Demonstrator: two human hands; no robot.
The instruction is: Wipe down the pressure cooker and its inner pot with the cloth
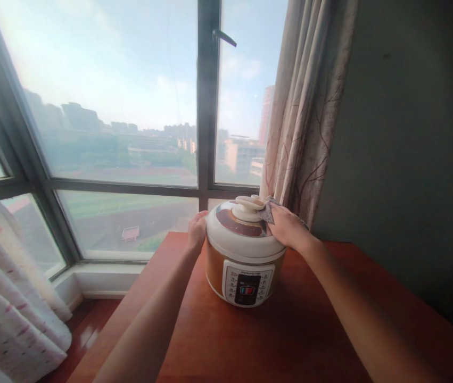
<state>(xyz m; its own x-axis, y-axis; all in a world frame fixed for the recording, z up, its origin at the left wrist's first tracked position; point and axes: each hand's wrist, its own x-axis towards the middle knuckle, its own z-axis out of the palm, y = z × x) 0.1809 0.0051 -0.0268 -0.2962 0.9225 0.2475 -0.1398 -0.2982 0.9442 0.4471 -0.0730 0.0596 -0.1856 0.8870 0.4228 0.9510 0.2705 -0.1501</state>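
Left hand (196, 230) lay flat against the left rim of the pressure cooker (243, 258), fingers loosely together, gripping nothing. Right hand (287, 227) pinched a small cloth (266, 211), pressed on the lid just right of the knob (249, 205). Cooker stood on the wooden table (274, 340), between both hands.

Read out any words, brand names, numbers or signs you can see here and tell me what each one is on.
None can be read.
Cooker control panel: a line of print above the display, too small and blurred to read.
Panel buttons: tiny marks, unreadable.
Red and blue display: no digits legible.
Lid under the right hand and its cloth, with the left hand on the side: no print visible.
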